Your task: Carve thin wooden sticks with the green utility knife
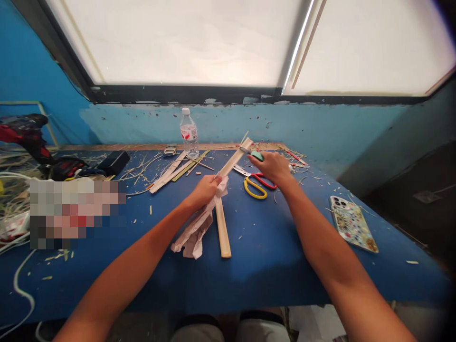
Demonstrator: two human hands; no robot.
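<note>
My left hand (204, 191) is closed around a pale bamboo strip (231, 164), which slants up and away to the right. Crumpled pinkish paper or cloth (197, 232) is bunched in the same grip and hangs below it. In my right hand (273, 166) is a small green-handled knife (257, 155), its metal part against the strip's far end; the blade's exact shape is too small to make out. Another bamboo strip (223, 232) lies on the table just below my left hand. Scissors with yellow and red handles (255, 189) rest beneath my right hand.
A water bottle (189, 135) stands by the wall, near several bamboo strips (169, 173). At the left are a red and black power drill (30, 142), white cables and shavings. A patterned phone (352, 223) lies at the right on the blue table (278, 266).
</note>
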